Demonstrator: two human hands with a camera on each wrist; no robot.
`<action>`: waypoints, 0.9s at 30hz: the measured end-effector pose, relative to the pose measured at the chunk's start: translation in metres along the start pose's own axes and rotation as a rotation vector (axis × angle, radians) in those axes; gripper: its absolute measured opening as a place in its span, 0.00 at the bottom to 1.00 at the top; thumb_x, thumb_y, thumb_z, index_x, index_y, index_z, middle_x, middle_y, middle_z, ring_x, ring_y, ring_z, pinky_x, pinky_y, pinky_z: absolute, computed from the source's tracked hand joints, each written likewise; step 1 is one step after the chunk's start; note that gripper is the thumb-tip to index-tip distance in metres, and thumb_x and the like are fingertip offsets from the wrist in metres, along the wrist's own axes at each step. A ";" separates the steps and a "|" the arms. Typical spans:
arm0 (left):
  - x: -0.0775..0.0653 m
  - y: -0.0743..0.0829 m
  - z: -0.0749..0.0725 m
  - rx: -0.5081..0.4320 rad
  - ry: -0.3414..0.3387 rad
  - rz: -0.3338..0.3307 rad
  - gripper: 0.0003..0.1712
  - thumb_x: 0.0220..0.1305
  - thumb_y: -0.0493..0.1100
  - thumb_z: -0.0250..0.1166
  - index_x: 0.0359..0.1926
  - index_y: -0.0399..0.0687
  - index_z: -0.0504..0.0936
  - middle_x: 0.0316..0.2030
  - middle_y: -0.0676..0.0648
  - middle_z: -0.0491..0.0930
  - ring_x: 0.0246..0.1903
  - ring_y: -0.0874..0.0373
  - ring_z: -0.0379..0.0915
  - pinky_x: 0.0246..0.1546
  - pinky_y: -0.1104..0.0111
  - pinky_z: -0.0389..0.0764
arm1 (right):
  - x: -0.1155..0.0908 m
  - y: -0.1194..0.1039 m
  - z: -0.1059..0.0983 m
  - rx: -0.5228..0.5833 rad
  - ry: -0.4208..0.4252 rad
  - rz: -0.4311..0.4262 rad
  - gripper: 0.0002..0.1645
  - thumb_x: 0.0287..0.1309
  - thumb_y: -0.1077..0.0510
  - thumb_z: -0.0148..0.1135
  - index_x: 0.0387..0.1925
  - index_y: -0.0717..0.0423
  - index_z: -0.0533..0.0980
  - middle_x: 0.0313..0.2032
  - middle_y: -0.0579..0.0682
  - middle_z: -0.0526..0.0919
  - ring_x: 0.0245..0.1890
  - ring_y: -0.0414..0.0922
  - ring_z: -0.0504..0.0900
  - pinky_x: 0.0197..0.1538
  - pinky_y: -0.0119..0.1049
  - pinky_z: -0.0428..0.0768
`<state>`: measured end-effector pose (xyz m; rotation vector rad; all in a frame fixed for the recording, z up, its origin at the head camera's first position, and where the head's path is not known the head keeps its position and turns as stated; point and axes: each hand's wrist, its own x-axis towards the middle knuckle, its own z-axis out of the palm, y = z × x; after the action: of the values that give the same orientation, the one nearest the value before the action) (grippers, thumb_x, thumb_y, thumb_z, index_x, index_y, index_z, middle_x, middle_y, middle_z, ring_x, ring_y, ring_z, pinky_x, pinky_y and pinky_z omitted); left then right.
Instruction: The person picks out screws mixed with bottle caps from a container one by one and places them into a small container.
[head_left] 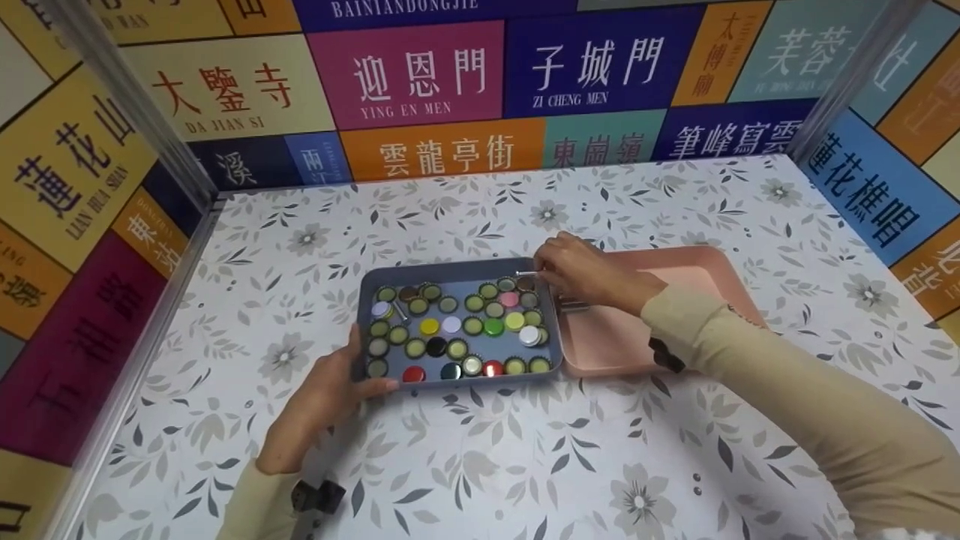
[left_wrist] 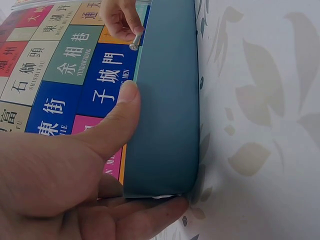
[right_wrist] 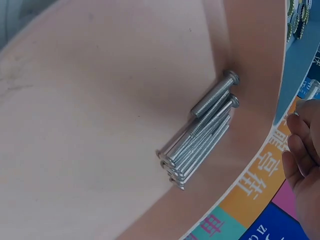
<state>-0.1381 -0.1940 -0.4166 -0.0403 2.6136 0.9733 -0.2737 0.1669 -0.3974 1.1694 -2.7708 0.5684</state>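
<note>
My right hand [head_left: 581,266] pinches a metal bolt [head_left: 525,273] over the far right corner of the blue tray [head_left: 450,268]. The left wrist view shows the bolt's head [left_wrist: 134,46] sticking out from the fingertips. At the tray's near left corner, my left hand [head_left: 322,394] grips it, thumb [left_wrist: 129,97] at the rim and fingers around the corner. Many bottle caps [head_left: 493,327] lie in the blue tray, some plain-backed, others coloured. A thin bolt [head_left: 400,311] lies among them at the left. Inside the pink tray [head_left: 622,337], several bolts [right_wrist: 205,130] lie bunched along one wall.
Both trays stand side by side on a white table covering [head_left: 480,465] with a grey leaf print. Panels [head_left: 427,79] of coloured signs with Chinese lettering enclose the back and sides. A black wrist strap [head_left: 319,496] shows at the left sleeve.
</note>
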 end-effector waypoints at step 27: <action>0.000 -0.003 -0.001 -0.017 0.008 0.037 0.63 0.61 0.53 0.71 0.77 0.31 0.38 0.73 0.25 0.56 0.73 0.33 0.55 0.75 0.46 0.57 | -0.030 0.017 -0.005 0.025 -0.045 0.177 0.07 0.69 0.62 0.56 0.44 0.63 0.74 0.44 0.60 0.81 0.49 0.56 0.75 0.59 0.52 0.75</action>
<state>-0.1377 -0.1972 -0.4180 0.0000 2.6221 1.0098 -0.2650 0.2002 -0.4048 0.9593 -2.9334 0.6000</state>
